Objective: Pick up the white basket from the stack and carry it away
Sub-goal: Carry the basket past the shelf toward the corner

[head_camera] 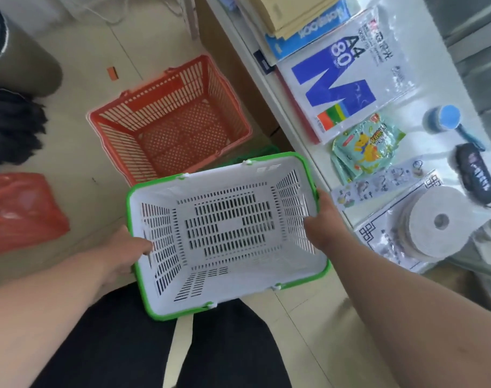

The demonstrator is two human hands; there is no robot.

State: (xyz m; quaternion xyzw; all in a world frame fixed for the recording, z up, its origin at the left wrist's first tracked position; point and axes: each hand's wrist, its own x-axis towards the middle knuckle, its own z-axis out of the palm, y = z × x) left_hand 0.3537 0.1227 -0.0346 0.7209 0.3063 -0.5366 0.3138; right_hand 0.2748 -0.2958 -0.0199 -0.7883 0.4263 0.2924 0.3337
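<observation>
The white basket (227, 228) with a green rim is held up in front of me, above my legs, tilted a little and with nothing inside it. My left hand (126, 247) grips its left wall, thumb inside over the slots. My right hand (322, 222) clamps its right wall, fingers inside and thumb on the rim. Just beyond it on the floor sits the orange basket (171, 119), also holding nothing. A bit of green mesh (261, 152) shows between the two baskets.
A white shelf (440, 88) runs along the right with an A4 paper pack (347, 79), snack bags (364, 147), a tape roll (434, 222) and stacked envelopes. A red plastic bag (20, 214) and dark cloth (12, 124) lie on the left floor.
</observation>
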